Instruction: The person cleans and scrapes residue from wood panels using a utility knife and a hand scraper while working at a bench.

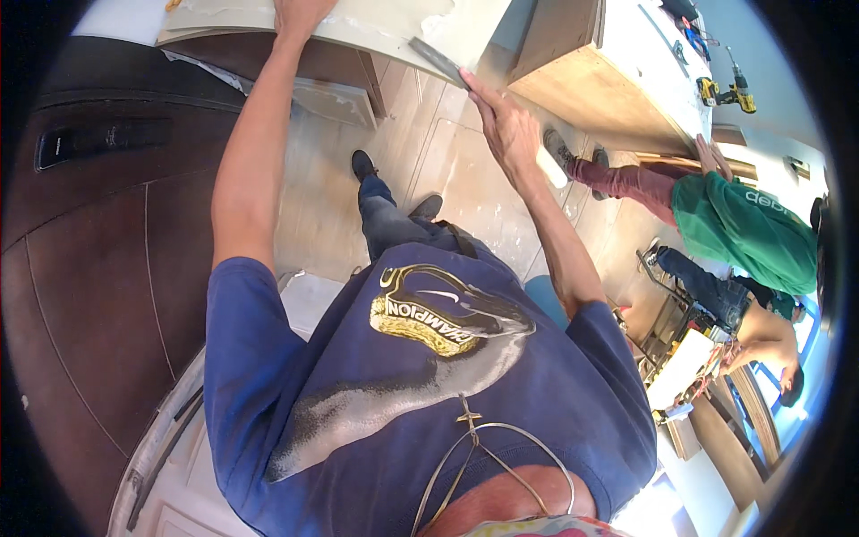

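Observation:
A pale board (394, 27) with whitish smears lies across the top of the view. My right hand (508, 125) is closed around a flat grey metal file (436, 61), whose blade reaches over the board's near edge. A pale handle end (551, 168) sticks out behind that hand. On the board's left part rests my left hand (302, 16); its fingers are cut off by the upper rim, so their shape is hidden.
A dark brown panelled surface (98, 224) fills the left. At right stands a wooden cabinet (582, 94) with a yellow-black drill (735, 94) on top. Beside it, a person in green (743, 219) leans in; another person (761, 345) bends near a workbench (684, 367).

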A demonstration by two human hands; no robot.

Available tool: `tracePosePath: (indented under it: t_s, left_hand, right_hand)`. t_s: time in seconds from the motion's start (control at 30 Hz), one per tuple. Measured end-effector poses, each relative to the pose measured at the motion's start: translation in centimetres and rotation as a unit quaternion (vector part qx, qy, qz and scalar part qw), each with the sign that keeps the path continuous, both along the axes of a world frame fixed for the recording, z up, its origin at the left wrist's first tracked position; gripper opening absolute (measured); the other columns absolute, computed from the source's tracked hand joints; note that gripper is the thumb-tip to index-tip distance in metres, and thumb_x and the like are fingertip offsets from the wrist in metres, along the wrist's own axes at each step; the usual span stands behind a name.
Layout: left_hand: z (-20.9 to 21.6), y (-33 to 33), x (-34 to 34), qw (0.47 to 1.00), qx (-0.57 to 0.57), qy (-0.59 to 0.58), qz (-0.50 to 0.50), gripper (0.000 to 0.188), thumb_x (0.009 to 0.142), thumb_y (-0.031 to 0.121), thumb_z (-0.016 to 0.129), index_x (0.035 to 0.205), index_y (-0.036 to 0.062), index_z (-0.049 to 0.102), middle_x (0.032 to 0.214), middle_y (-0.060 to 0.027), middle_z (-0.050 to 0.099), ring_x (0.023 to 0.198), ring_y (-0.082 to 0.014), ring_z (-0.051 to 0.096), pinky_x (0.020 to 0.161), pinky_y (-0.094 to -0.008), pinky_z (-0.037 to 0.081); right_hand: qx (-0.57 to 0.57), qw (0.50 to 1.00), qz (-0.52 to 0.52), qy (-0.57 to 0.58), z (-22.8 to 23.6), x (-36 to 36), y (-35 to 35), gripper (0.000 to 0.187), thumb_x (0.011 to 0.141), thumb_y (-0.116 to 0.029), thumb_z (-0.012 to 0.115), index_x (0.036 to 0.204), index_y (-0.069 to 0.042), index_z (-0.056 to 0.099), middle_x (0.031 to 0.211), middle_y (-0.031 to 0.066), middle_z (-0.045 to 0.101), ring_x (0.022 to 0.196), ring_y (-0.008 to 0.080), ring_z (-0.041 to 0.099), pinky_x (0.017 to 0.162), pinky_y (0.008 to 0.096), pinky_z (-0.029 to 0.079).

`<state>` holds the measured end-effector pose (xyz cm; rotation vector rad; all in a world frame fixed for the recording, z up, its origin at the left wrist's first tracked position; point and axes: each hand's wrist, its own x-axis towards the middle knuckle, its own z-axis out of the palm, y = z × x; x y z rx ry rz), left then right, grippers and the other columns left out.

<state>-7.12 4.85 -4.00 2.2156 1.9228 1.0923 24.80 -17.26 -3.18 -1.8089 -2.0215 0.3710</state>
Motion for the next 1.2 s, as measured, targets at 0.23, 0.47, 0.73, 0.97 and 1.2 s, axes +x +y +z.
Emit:
tracePosePath:
  t_s: [0.23,0.47,0.73,0.97,1.2]
  left_hand:
    - [-1.0,0.1,0.4,1.000,0.028,0.006,0.012,0.033,0.097,0.026,0.061,0.115,0.0002,0.071,0.122,-0.0216,0.068,0.116,-0.0418,0.061,0.106,-0.0527,0.041]
    - [-3.7,1.2,-0.9,0.995,0.086,0.040,0.003,0.028,0.096,0.027,0.062,0.105,0.0016,0.072,0.110,-0.0200,0.071,0.105,-0.0401,0.065,0.098,-0.0530,0.047]
    - [-1.3,0.3,0.3,0.997,0.063,-0.002,0.041,0.032,0.095,0.033,0.065,0.113,0.0079,0.073,0.120,-0.0117,0.071,0.120,-0.0284,0.063,0.112,-0.0500,0.037]
    - [-2.0,0.5,0.3,0.997,0.047,-0.046,0.040,0.027,0.095,0.032,0.064,0.109,0.0112,0.074,0.126,-0.0087,0.069,0.127,-0.0264,0.058,0.117,-0.0545,0.030]
    - [-1.8,0.0,0.4,0.996,0.031,-0.074,0.037,0.027,0.094,0.030,0.065,0.110,0.0103,0.073,0.125,-0.0068,0.066,0.130,-0.0250,0.054,0.119,-0.0551,0.026]
  right_hand:
    - [0.038,0.959,-0.058,0.274,-1.0,0.1,3.0,0.041,0.102,-0.039,0.063,0.142,-0.033,0.062,0.118,0.0156,0.075,0.099,0.0312,0.074,0.085,0.0401,0.057]
    - [0.117,0.969,-0.014,0.217,-1.9,-2.0,3.3,0.060,0.095,-0.040,0.074,0.147,-0.016,0.057,0.127,0.0165,0.071,0.100,0.0265,0.072,0.085,0.0385,0.056]
    - [-0.160,0.908,0.095,0.375,10.5,-11.1,0.0,0.043,0.107,-0.024,0.053,0.147,-0.009,0.051,0.116,0.0191,0.067,0.105,0.0344,0.065,0.090,0.0394,0.050]
    - [-0.243,0.877,0.250,0.330,10.7,-16.9,-4.4,0.028,0.111,-0.024,0.043,0.133,-0.008,0.049,0.072,0.0188,0.058,0.064,0.0399,0.060,0.062,0.0468,0.047]
    - [-0.306,0.839,0.322,0.314,13.0,-16.4,-5.1,0.026,0.111,-0.027,0.044,0.124,-0.005,0.049,0.071,0.0182,0.060,0.065,0.0403,0.063,0.061,0.0463,0.048]
